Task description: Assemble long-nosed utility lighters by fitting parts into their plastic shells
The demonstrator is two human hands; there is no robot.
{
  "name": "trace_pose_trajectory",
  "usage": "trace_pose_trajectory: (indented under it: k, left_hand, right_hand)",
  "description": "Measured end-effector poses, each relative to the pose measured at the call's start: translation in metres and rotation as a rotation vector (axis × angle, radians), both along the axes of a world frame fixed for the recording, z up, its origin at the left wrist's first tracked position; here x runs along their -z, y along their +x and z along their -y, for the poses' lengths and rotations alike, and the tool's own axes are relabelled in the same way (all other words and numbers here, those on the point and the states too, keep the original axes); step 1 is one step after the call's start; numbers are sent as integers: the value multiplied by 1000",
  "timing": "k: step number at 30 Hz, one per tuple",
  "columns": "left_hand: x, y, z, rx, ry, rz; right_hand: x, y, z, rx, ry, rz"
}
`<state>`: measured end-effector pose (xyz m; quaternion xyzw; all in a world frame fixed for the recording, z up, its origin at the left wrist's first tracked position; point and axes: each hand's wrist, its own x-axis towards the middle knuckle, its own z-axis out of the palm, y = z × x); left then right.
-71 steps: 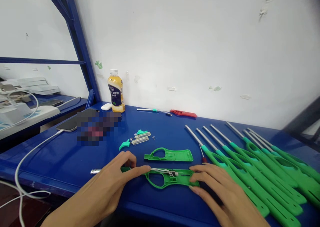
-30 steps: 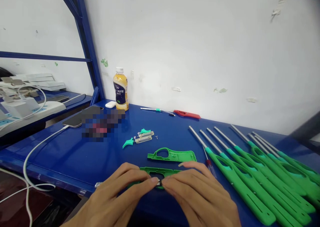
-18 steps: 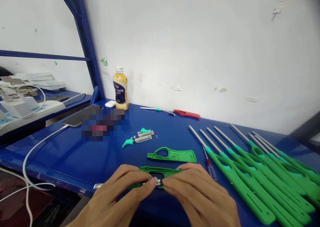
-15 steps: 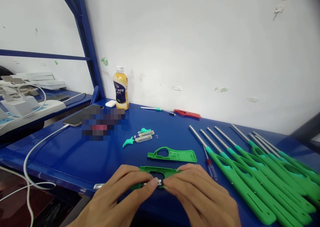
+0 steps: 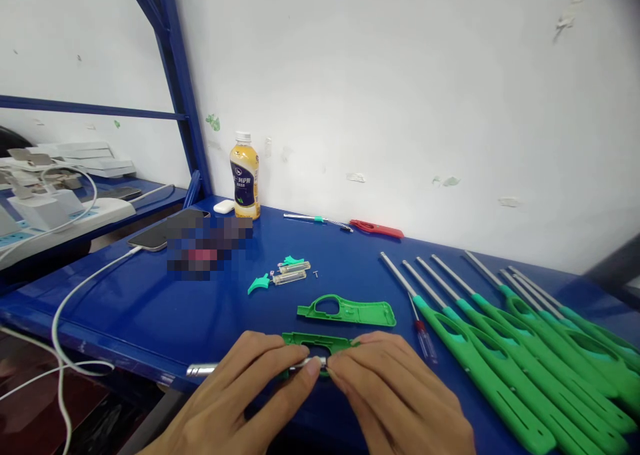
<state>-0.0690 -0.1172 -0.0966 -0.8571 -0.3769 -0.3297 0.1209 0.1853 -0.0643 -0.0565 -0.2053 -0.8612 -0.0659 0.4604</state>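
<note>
Near the table's front edge, my left hand (image 5: 250,391) pinches a thin metal tube (image 5: 201,369), whose tip sticks out to the left. My right hand (image 5: 400,388) is closed at the tube's right end, its fingertips also at a green lighter shell half (image 5: 315,339); what exactly they grip is hidden. The shell half lies partly under both hands. Just beyond it lies a second green shell half (image 5: 370,313), inner side up. Farther back are two clear fuel tanks (image 5: 290,277) with teal triggers (image 5: 259,283) and a small screw (image 5: 315,274).
Several green lighters (image 5: 485,375) lie at the right, beside a screwdriver (image 5: 425,341). A red shell (image 5: 376,229), a bottle (image 5: 245,178) and a phone (image 5: 167,229) with a white cable (image 5: 80,295) are farther back.
The metal tube now covers the gap between my fingertips and shows longer at the left. Both hands stay nearly in place; the view has shifted slightly.
</note>
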Motion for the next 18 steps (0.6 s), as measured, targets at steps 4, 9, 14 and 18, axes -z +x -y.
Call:
trace_pose_trajectory:
  k: [4,9,14,18]
  left_hand:
    - [-5,8,-2,-21,7,107]
    - [-18,9,-10,-10,-71,135]
    - [-21,-3,-20,-30,-111,162]
    - [-19,-6,-26,-24,-171,186]
  right_hand:
    - [-2,1,0,27,59,87]
    - [-7,2,-3,56,42,106]
    - [2,9,-2,142,-232,58]
    - [12,16,-7,104,-329,5]
